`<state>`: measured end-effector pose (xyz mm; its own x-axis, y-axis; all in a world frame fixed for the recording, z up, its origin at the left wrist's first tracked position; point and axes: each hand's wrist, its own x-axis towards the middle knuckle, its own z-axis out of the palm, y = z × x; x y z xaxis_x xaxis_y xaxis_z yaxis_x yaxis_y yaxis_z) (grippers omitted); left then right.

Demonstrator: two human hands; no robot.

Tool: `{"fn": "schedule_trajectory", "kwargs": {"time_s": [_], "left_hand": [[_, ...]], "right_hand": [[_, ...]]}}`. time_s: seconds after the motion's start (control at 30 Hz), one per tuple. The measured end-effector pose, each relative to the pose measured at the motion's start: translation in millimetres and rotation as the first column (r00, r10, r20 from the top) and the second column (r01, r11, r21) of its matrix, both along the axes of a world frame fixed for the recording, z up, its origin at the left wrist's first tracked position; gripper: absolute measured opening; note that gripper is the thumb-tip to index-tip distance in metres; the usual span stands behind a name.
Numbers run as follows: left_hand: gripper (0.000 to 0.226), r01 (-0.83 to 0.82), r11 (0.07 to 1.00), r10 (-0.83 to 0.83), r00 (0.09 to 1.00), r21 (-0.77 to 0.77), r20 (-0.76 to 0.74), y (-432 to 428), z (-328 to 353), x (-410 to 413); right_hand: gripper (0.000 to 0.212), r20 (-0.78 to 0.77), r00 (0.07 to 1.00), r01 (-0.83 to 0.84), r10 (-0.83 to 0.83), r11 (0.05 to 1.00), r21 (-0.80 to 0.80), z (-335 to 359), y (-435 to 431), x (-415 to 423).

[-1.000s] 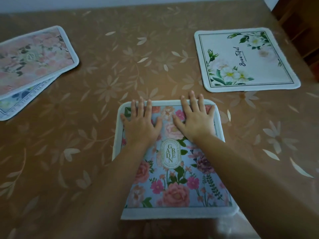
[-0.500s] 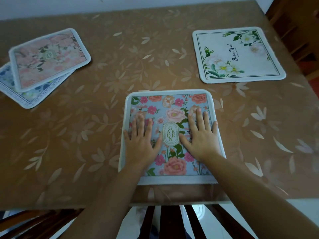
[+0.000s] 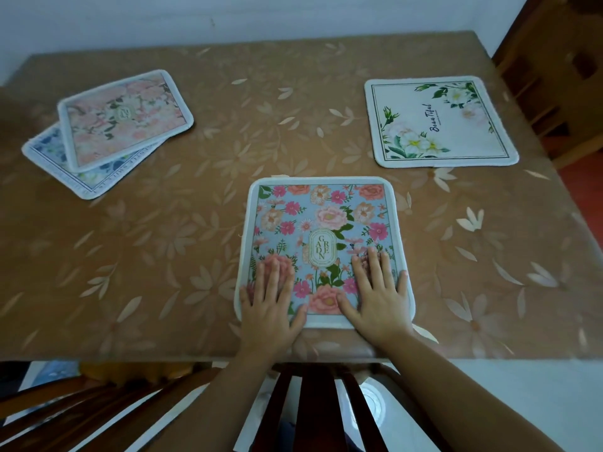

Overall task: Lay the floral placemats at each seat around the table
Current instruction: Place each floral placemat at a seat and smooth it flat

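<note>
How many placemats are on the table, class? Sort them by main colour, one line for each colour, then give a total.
Blue placemat, under the left hand and right hand: 1
White placemat: 1
Pink placemat: 1
Pale placemat with blue print, partly covered by the pink one: 1
Total: 4

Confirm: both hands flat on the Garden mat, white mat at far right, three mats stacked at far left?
Not three: the head view shows two mats stacked far left, a pink mat on a blue mat. The rest holds: left hand and right hand flat on the Garden mat, white mat far right.
</note>
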<state>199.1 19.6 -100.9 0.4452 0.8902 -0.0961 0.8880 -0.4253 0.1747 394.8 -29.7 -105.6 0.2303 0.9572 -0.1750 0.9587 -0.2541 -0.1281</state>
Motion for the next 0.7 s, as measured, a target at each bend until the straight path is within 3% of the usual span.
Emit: {"fn": "schedule_trajectory", "kwargs": {"time_s": [0.17, 0.33, 0.47, 0.57, 0.7], "left_hand": [[0.063, 0.005, 0.999, -0.007, 0.999, -0.048, -0.045, -10.6, 9.0, 1.3], [0.059, -0.003, 0.987, 0.005, 1.000, -0.161, 0.012, -5.4, 7.3, -9.8], [0.052, 0.071, 0.972, -0.056, 0.996, -0.222, 0.074, -0.4, 28.5, -30.0], [0.051, 0.092, 0.987, -0.076, 0.990, -0.131, 0.122, -17.4, 50.9, -46.7], [0.048, 0.063, 0.997, -0.067, 0.993, 0.037, 0.100, -41.6, 88.7, -64.7]], "right_hand": [[0.073, -0.042, 0.999, 0.008, -0.006, 0.999, 0.037, 14.2, -10.7, -10.4], [0.067, -0.129, 0.990, 0.052, -0.052, 0.999, -0.002, 22.3, -17.2, -22.9], [0.055, -0.200, 0.980, 0.005, 0.001, 0.999, 0.032, 42.4, -19.2, -35.5], [0.042, -0.207, 0.976, -0.046, 0.074, 0.990, 0.136, 62.1, -25.2, -54.0], [0.041, -0.114, 0.977, -0.148, 0.180, 0.958, 0.245, 90.7, -36.1, -90.3]]}}
